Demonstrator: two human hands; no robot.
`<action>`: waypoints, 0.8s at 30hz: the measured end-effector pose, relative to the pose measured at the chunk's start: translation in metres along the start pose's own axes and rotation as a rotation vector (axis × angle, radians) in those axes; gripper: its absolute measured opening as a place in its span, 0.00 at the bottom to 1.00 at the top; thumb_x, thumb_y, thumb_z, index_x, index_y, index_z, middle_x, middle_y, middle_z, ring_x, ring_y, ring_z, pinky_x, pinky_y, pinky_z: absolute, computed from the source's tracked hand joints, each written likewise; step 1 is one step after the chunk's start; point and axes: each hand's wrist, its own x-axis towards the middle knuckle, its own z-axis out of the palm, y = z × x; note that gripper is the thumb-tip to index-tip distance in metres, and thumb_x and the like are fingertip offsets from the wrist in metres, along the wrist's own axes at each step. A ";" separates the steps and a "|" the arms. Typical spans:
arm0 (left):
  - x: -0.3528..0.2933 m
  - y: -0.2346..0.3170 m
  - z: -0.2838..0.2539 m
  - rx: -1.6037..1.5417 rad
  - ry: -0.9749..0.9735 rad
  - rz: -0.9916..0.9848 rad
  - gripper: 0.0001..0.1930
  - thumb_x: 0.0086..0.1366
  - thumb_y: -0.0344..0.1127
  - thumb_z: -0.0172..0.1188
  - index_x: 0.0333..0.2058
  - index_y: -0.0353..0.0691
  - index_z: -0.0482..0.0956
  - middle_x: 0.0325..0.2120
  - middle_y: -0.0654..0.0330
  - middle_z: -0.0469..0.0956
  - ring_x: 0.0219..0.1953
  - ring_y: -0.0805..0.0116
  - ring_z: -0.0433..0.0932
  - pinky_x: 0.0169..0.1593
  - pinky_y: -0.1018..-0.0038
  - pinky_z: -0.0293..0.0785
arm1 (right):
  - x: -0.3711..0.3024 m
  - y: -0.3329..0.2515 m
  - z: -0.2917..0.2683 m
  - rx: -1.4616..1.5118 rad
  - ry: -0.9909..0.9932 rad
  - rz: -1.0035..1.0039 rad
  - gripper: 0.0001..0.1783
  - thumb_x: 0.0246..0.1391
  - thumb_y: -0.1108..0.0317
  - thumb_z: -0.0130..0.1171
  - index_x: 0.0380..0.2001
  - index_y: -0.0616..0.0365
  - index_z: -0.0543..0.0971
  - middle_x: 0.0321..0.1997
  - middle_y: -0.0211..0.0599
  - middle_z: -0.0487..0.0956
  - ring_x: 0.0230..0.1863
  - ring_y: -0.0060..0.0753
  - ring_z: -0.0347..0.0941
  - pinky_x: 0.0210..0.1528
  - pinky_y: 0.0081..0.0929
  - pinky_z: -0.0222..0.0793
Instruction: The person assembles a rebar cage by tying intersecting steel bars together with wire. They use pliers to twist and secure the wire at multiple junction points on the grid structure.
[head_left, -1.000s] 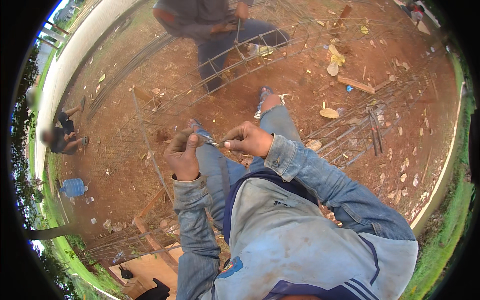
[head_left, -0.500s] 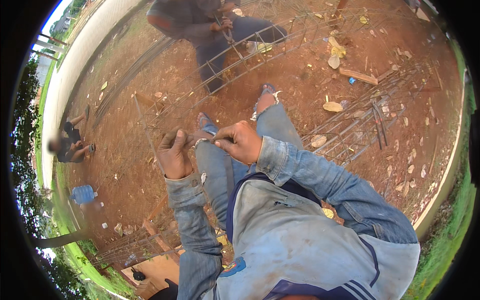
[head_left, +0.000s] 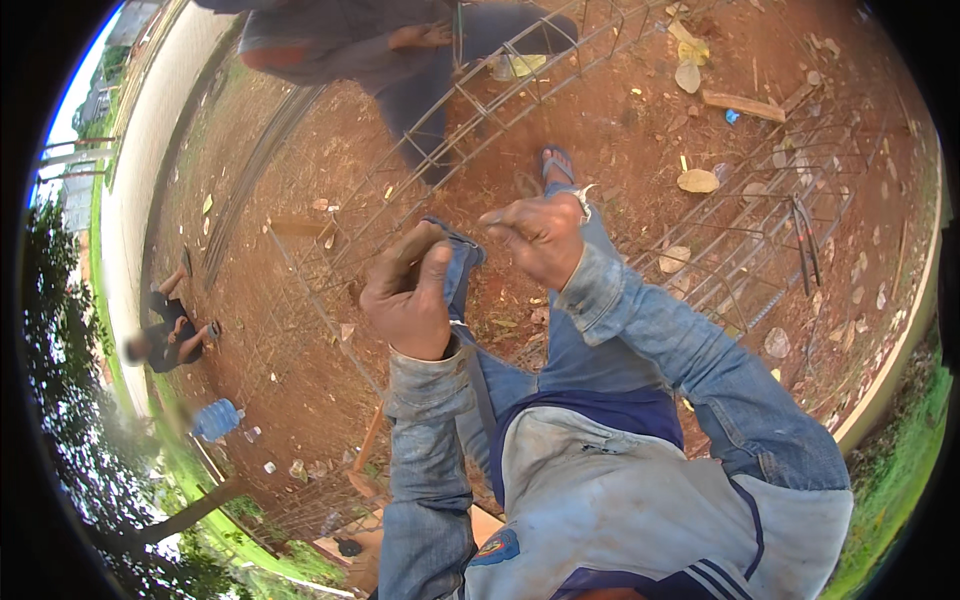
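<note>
My left hand is raised over my lap, fingers curled in and thumb pressed toward them. Just right of it and a little higher, my right hand has its thumb and fingertips pinched together. A gap lies between the two hands. Whatever they hold is too small or hidden to make out. Beyond them, a cage of thin steel bars runs diagonally in front of a co-worker in dark clothes. A second steel-bar cage lies to my right, with dark pincers on it.
A piece of wood and dry leaves lie on the red soil at the far right. Another person sits at the left, near a blue water jug. Long bars stretch along the far left.
My hands, close together before with a thin dark piece between them, have moved apart. The right hand has risen, and the view has shifted. The co-worker leans lower toward the cage.
</note>
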 end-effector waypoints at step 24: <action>0.210 -0.288 0.078 0.727 -0.363 -0.179 0.16 0.56 0.39 0.52 0.35 0.29 0.76 0.30 0.46 0.76 0.36 0.59 0.75 0.40 0.69 0.70 | 0.044 0.392 0.041 -0.341 -0.156 0.925 0.13 0.46 0.58 0.55 0.35 0.47 0.78 0.33 0.43 0.77 0.36 0.43 0.73 0.40 0.33 0.68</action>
